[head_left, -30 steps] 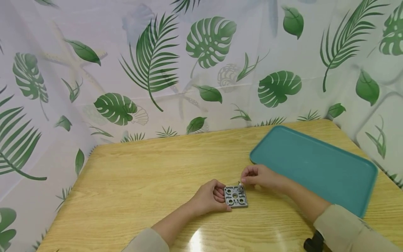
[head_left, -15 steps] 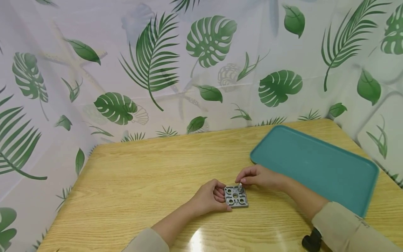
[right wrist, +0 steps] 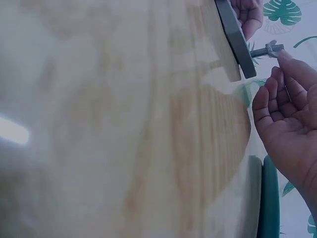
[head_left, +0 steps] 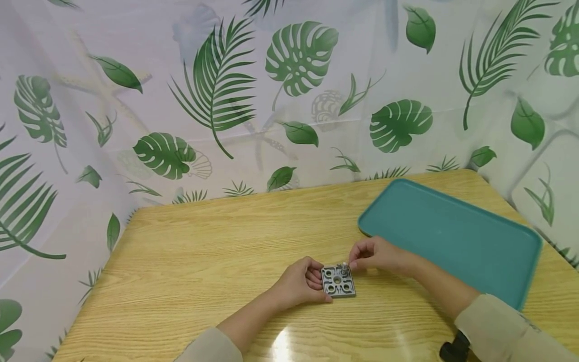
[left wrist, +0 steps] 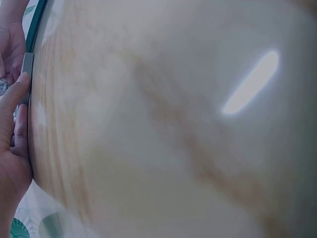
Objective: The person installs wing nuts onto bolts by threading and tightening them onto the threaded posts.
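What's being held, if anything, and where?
The left grip holds the square metal plate by its left side; whether the right grip pinches the bolt cannot be told.

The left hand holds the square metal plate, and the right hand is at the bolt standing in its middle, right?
Not quite: the bolt stands at the corner of the plate nearest the right hand, not in its middle, as the head view shows.

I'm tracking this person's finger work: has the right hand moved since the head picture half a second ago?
Yes, slightly: the right hand has shifted to the right in the head view, judged against the tray.
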Tool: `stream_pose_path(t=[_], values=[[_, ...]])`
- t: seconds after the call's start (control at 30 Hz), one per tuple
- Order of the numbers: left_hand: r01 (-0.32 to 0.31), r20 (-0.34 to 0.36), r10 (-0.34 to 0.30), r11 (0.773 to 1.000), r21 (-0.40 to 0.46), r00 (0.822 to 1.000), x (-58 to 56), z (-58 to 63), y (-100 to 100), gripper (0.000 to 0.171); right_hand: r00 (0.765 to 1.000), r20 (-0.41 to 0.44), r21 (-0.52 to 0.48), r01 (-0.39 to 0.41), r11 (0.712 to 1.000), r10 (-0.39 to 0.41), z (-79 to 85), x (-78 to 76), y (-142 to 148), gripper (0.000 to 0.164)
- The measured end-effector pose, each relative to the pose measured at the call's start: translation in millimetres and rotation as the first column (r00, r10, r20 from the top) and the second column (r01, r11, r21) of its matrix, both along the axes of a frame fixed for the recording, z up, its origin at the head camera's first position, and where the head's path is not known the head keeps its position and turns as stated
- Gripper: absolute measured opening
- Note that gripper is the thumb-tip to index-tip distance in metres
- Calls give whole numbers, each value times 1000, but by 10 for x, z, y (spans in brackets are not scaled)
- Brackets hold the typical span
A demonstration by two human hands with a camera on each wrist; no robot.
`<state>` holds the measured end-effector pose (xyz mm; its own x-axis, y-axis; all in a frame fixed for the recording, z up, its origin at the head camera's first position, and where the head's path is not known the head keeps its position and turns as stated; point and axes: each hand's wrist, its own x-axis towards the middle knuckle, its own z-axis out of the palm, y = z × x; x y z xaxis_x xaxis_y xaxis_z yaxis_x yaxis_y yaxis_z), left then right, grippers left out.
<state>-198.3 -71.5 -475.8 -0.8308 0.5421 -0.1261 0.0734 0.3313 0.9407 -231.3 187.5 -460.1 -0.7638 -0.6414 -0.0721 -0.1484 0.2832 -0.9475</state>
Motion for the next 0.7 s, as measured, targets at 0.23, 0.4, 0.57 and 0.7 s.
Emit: stream_pose_path(t=[0.23,0.4,0.57,0.7], values=[[-5,0,5,1000,-9,1000,6,12,6,59,998,-62,6,-32,999,32,-1,49,-35,16],[-4,-2,4,1000,-18,1000,3,16,3,59,998,-58,21,-19,1000,20,0,61,-58,18],[-4,3,4,1000,-5,1000,1,12,3,59,999,-44,62,22,998,-19,16,51,-26,16],[-4,0,4,1000,-4,1000,1,15,4,59,995,-47,116,96,989,-91,28,3,-12,20]])
